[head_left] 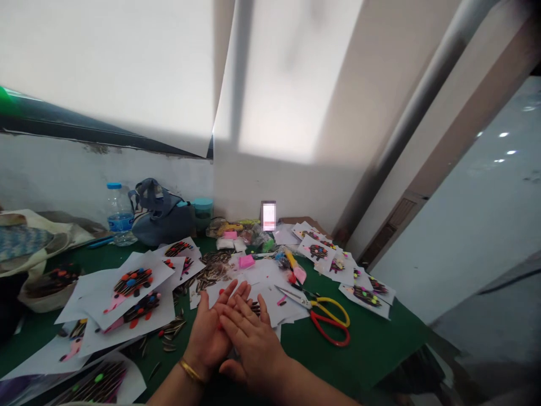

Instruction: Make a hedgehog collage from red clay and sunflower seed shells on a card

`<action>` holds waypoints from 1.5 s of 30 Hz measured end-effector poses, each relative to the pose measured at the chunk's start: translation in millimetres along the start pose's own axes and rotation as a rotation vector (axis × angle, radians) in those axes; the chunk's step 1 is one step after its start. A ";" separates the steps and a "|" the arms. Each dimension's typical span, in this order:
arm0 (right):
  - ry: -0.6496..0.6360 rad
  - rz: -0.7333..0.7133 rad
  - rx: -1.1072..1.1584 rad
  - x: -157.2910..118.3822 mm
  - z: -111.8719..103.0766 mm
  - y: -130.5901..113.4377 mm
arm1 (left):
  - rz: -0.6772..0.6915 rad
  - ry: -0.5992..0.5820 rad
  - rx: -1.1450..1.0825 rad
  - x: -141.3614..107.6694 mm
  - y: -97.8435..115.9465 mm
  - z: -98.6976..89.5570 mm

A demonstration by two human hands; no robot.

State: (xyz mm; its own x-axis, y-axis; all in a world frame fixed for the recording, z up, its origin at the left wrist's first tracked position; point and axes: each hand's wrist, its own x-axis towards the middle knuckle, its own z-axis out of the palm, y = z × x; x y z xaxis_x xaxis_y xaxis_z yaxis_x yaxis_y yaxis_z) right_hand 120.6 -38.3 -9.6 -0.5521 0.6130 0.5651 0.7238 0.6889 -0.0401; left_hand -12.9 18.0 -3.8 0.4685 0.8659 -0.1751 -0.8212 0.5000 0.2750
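Observation:
My left hand (211, 332) is palm up with its fingers stretched out, a gold bangle on the wrist. Across it lies my right hand (253, 338), palm down and fingers flat, hiding part of the left palm. A small bit of red clay (220, 325) shows at the edge between the palms; the rest is covered. Under and beyond the hands is white paper (266, 285), with a pink clay strip (282, 300) on it. To the right, scissors (327, 318) with red and yellow handles lie open. A pink clay block (246, 261) sits just beyond my fingertips.
Paper hedgehog pictures (131, 282) with sunflower-seed spines overlap at left; more hedgehog cards (366, 294) lie at right. Loose sunflower seeds (213, 270) are scattered on the green table (338, 366). A water bottle (120, 220), blue bag (164, 220) and lidded jar (203, 211) stand at the back.

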 end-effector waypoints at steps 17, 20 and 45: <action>0.041 -0.037 0.036 7.8 10.7 -6.6 | 0.004 -0.098 -0.097 1.1 5.2 -7.7; 0.041 0.034 0.016 10.7 6.7 -1.1 | -0.039 -0.133 -0.075 -0.2 5.4 -7.5; -0.030 -0.100 -0.002 16.4 1.7 -8.0 | 0.010 -0.164 -0.126 1.7 9.0 -12.4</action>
State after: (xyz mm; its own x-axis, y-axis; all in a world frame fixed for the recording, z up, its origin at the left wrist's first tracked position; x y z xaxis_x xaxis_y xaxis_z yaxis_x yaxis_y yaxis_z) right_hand 105.1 -33.1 -1.4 -0.6339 0.5522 0.5415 0.6650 0.7467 0.0169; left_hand -23.5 23.8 -13.4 0.4985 0.8668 -0.0134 -0.8555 0.4944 0.1538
